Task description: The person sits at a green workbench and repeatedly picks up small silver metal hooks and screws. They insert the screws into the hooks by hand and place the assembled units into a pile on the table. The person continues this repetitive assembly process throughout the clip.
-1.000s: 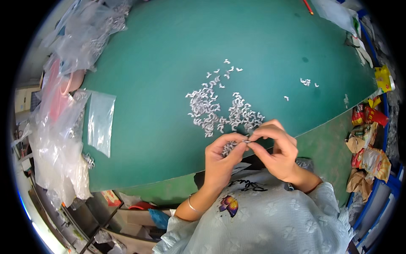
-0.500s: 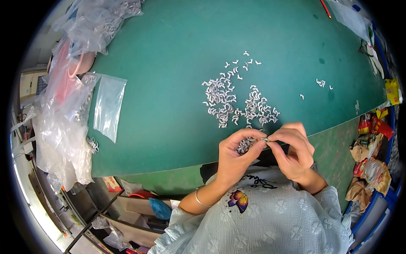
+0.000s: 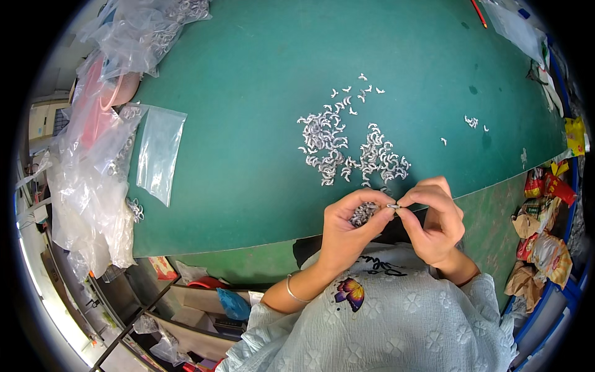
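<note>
My left hand (image 3: 351, 230) is closed around a handful of small silver curved metal pieces (image 3: 364, 214), which show between its thumb and fingers. At its fingertips one more such metal piece (image 3: 392, 206) is pinched. The thumb and forefinger of my right hand (image 3: 436, 223) grip the other end of that same piece. Both hands are above the near edge of the green table (image 3: 248, 161). Just beyond them lie two loose piles of the same curved pieces, a left pile (image 3: 325, 139) and a right pile (image 3: 378, 155), with a few strays behind.
A small cluster of pieces (image 3: 471, 121) lies to the right. At the left are a flat clear bag (image 3: 161, 156), large plastic bags (image 3: 93, 192) and a pink basin (image 3: 123, 92). A red pencil (image 3: 479, 13) lies far right. Snack packages (image 3: 548, 254) stand beyond the right edge.
Both hands have shifted very slightly to the right, still pinching the piece between them. The piles look unchanged.
</note>
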{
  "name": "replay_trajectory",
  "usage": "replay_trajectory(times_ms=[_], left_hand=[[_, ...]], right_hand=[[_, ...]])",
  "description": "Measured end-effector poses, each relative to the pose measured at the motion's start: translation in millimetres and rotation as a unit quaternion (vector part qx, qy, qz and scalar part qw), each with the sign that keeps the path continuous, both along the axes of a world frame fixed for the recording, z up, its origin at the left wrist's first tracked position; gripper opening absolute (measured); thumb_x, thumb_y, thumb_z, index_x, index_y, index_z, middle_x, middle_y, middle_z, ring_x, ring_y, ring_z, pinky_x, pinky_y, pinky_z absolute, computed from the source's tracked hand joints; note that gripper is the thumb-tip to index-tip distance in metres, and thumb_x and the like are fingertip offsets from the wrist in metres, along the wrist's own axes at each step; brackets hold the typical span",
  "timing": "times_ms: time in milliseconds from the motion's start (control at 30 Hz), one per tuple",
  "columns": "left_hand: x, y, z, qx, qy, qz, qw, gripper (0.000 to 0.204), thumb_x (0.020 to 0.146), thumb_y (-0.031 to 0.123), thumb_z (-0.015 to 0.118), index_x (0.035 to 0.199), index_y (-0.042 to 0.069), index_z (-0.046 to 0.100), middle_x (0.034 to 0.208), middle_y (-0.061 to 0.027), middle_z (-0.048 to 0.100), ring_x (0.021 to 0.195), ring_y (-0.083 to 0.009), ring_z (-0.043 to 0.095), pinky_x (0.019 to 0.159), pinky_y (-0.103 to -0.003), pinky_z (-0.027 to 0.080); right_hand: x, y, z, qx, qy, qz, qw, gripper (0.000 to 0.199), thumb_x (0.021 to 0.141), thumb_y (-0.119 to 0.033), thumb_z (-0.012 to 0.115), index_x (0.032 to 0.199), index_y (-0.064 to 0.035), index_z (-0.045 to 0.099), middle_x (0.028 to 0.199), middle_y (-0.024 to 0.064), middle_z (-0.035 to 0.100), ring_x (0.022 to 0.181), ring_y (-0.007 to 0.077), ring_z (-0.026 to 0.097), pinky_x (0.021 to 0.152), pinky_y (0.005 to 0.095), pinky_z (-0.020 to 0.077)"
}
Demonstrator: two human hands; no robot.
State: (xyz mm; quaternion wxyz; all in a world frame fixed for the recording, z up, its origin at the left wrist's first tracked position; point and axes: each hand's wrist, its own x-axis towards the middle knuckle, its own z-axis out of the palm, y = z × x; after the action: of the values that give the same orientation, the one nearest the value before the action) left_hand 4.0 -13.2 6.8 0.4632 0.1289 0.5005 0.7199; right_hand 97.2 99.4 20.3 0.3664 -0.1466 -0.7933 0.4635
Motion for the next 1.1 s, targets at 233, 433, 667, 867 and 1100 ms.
replay_trajectory(times_ms=[233,433,667,867,1100], left_hand=[[-2,1,1,0.008,-0.162,-0.058,0.985,0.009,0.083,0.004,0.061,0.092,0.001,0.061,0.076,-0.0002,0.057,0.065,-0.0025,0.048,0.051,-0.017,0.036],[6,5,2,0.048,-0.190,-0.054,0.979,0.011,0.084,0.003,0.060,0.094,0.000,0.061,0.078,-0.0014,0.057,0.062,-0.0023,0.045,0.049,-0.017,0.033],[10,8,6,0.057,-0.204,-0.060,0.975,0.012,0.083,0.001,0.060,0.096,0.000,0.061,0.079,-0.0020,0.057,0.060,-0.0023,0.042,0.048,-0.017,0.031],[14,13,2,0.032,-0.220,-0.046,0.974,0.013,0.084,0.002,0.059,0.097,0.000,0.060,0.075,-0.0019,0.057,0.055,-0.0015,0.039,0.046,-0.016,0.027],[0,25,4,-0.045,-0.156,-0.078,0.984,0.016,0.085,0.008,0.059,0.099,0.000,0.060,0.072,-0.0011,0.056,0.054,-0.0036,0.038,0.047,-0.017,0.028]], right_hand=[[5,1,2,0.006,0.005,-0.011,1.000,0.028,0.062,0.009,0.071,0.086,0.0018,0.060,0.077,0.0103,0.064,0.068,0.0231,0.056,0.064,0.0315,0.0431],[14,2,6,0.054,0.008,-0.017,0.998,0.029,0.062,0.010,0.071,0.087,0.0002,0.061,0.079,0.0094,0.065,0.069,0.0227,0.056,0.063,0.0300,0.0439],[21,5,9,0.113,0.017,-0.011,0.993,0.031,0.062,0.011,0.071,0.089,-0.0009,0.061,0.080,0.0089,0.065,0.068,0.0216,0.055,0.062,0.0280,0.0443],[19,7,4,0.059,0.031,-0.038,0.997,0.027,0.062,0.010,0.070,0.086,-0.0002,0.062,0.078,0.0095,0.065,0.066,0.0227,0.056,0.062,0.0298,0.0446],[13,27,5,0.006,0.004,-0.013,1.000,0.024,0.066,0.009,0.067,0.087,0.0019,0.059,0.080,0.0115,0.062,0.071,0.0236,0.055,0.063,0.0296,0.0435]])
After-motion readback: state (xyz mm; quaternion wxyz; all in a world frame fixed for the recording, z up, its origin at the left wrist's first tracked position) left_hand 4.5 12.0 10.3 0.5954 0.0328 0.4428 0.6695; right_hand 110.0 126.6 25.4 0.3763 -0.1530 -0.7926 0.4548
